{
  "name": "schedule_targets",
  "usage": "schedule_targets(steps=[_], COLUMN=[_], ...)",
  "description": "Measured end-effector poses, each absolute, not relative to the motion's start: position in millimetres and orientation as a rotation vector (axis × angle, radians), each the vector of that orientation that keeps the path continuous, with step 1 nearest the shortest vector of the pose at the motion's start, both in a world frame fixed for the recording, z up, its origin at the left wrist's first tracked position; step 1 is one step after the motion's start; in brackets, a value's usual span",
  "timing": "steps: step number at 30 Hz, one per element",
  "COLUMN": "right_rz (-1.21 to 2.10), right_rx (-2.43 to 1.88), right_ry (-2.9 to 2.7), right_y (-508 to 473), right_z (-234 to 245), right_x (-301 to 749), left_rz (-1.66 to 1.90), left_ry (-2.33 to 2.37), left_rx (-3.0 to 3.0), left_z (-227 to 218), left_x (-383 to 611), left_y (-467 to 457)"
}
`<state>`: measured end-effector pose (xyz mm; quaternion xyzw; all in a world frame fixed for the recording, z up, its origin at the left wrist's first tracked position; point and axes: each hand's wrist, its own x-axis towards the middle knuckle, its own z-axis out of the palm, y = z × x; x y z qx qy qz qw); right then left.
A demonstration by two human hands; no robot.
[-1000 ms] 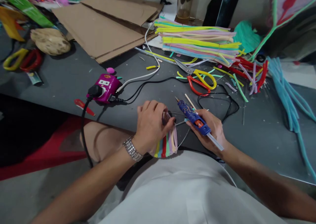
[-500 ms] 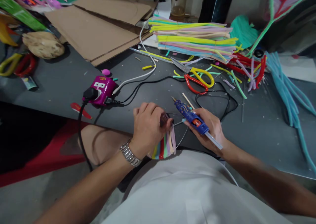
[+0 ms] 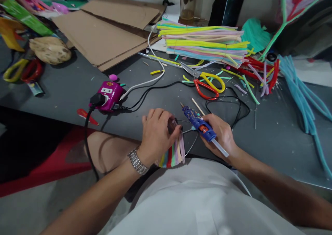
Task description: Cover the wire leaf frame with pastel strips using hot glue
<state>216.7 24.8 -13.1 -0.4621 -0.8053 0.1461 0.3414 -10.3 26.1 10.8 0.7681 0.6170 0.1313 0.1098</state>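
My left hand (image 3: 157,133) is closed over a striped piece made of pipe cleaners (image 3: 173,155), laid side by side in red, green, yellow, lilac and cream. A thin wire frame (image 3: 191,146) stands out from its right side. Fingers hide the upper part of the piece. In my right hand (image 3: 220,133) is a blue hot glue gun (image 3: 192,117), nozzle pointing up and left, with a clear glue stick (image 3: 220,148) protruding from its back end. A thin cream stick (image 3: 197,106) shows just beyond that hand.
Scissors (image 3: 204,79) lie among pipe cleaner scraps. Behind them are bundled pipe cleaners (image 3: 204,45); blue ones (image 3: 301,93) hang over the right edge. Cardboard sheets (image 3: 103,34) lie at the back left. Cables run from a purple power socket (image 3: 110,93).
The glue gun has tilted and shifted slightly left in my right hand. My left hand stays on the striped piece. The whole view has shifted a little.
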Motion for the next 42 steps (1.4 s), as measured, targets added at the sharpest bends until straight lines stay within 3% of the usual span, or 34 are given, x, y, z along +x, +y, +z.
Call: schedule_targets(steps=[42], right_rz=[0.371], right_rx=[-1.191], right_ry=[-2.108], right_y=[25.8], right_z=[-10.9], right_x=[212.6], left_rz=[0.425], left_ry=[1.611], left_rx=[2.309], left_z=[12.2], left_x=[-15.2], left_y=[30.4])
